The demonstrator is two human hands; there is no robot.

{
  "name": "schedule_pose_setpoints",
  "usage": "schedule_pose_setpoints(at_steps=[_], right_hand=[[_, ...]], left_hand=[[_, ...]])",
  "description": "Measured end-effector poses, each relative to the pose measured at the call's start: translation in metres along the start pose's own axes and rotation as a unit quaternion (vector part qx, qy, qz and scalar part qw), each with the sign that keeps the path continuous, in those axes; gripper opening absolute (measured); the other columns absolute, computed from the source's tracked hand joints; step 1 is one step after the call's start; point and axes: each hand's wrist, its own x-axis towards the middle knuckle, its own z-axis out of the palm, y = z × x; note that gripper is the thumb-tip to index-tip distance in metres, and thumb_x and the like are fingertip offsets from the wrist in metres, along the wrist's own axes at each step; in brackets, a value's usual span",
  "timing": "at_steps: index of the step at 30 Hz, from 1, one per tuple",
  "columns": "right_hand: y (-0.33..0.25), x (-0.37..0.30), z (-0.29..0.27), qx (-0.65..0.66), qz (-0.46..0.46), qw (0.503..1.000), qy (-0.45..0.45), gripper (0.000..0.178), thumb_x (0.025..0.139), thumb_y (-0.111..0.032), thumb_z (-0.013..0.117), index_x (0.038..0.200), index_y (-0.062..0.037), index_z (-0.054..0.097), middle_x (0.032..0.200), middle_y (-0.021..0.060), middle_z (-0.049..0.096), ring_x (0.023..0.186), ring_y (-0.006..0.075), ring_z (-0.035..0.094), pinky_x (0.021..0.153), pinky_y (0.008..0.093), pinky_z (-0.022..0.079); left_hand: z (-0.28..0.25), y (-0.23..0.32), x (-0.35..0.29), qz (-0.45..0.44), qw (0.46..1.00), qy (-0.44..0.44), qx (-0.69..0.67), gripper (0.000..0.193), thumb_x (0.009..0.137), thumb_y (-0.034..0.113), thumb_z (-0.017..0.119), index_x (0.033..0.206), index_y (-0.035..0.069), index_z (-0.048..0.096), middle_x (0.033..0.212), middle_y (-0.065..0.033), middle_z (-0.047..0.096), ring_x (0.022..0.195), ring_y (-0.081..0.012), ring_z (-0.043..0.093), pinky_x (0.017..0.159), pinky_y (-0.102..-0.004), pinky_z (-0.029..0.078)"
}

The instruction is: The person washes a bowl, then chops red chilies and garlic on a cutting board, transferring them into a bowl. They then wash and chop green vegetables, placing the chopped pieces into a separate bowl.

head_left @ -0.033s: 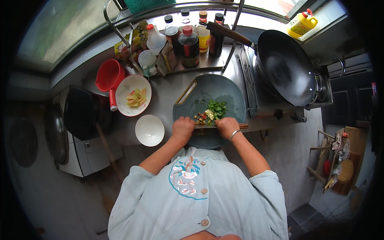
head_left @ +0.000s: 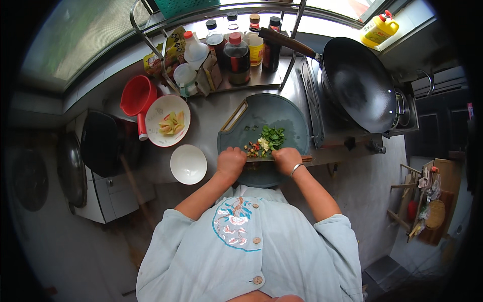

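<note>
A dark grey-green cutting board [head_left: 297, 118] lies at the counter's front edge. On it are chopped green leaves [head_left: 273, 136], pale chopped bits [head_left: 263, 143] that look like garlic, and small red and brown pieces [head_left: 251, 149]. A kitchen knife [head_left: 259, 159] lies crosswise along the near side of this pile, its blade seen nearly edge-on. My right hand [head_left: 288, 161] is closed around its handle, whose brown end sticks out past the wrist. At the blade's other end, my left hand [head_left: 232, 162] is closed with curled fingers; the fingertips are partly hidden.
Left of the board stand an empty white bowl [head_left: 188, 164], a plate [head_left: 153, 108] with pale sliced pieces, and a red ladle [head_left: 138, 95]. Sauce bottles [head_left: 237, 58] crowd a metal rack [head_left: 241, 86] behind. A large black wok [head_left: 357, 83] sits on the stove at right.
</note>
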Motion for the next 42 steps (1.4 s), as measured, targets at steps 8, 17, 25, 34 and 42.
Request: schedule_pose_setpoints(at_steps=[8,17,25,34,42], right_hand=[[-0.009,0.002,0.0,0.005,0.022,1.0,0.012,0.004,0.069,-0.01,0.056,0.069,-0.0094,0.06,0.065,0.0135,0.062,0.064,0.0323,0.063,0.057,0.0432,0.05],[-0.029,0.013,-0.03,-0.03,0.058,0.997,-0.048,0.013,0.072,-0.009,0.056,0.071,-0.0085,0.068,0.073,0.013,0.066,0.07,0.0296,0.066,0.061,0.0398,0.053],[-0.05,0.001,-0.023,0.013,0.091,0.996,-0.018,0.016,0.073,-0.01,0.052,0.067,-0.0059,0.066,0.073,0.0163,0.065,0.069,0.034,0.064,0.06,0.0426,0.051],[-0.031,-0.008,0.001,0.0,0.087,0.996,-0.007,0.01,0.071,-0.009,0.055,0.071,-0.0083,0.065,0.072,0.0131,0.065,0.068,0.0294,0.065,0.058,0.0406,0.052],[-0.012,-0.016,0.011,-0.002,0.051,0.998,0.027,0.005,0.07,-0.01,0.057,0.074,-0.0089,0.06,0.067,0.0123,0.063,0.066,0.0306,0.063,0.056,0.0423,0.05]], left_hand=[[0.018,-0.019,0.008,-0.001,1.0,-0.018,-0.026,0.006,0.059,0.008,0.06,0.064,0.01,0.056,0.07,-0.0051,0.055,0.068,-0.0246,0.058,0.054,-0.0366,0.049],[0.018,-0.033,0.007,-0.01,0.997,-0.034,-0.076,0.012,0.058,0.003,0.061,0.067,0.01,0.056,0.073,-0.0055,0.055,0.073,-0.0261,0.058,0.056,-0.0384,0.049],[0.016,-0.043,-0.002,0.006,0.994,-0.015,-0.112,0.014,0.058,0.003,0.062,0.067,0.011,0.055,0.073,-0.0045,0.055,0.072,-0.0262,0.057,0.055,-0.0383,0.049],[0.021,-0.023,0.003,0.035,0.999,0.018,-0.028,0.007,0.06,0.008,0.059,0.063,0.011,0.053,0.068,-0.0047,0.053,0.066,-0.024,0.056,0.049,-0.0358,0.048],[0.007,-0.001,0.005,0.033,0.999,0.036,0.016,0.003,0.061,0.012,0.059,0.062,0.012,0.056,0.068,-0.0043,0.053,0.065,-0.0226,0.057,0.05,-0.0341,0.048]])
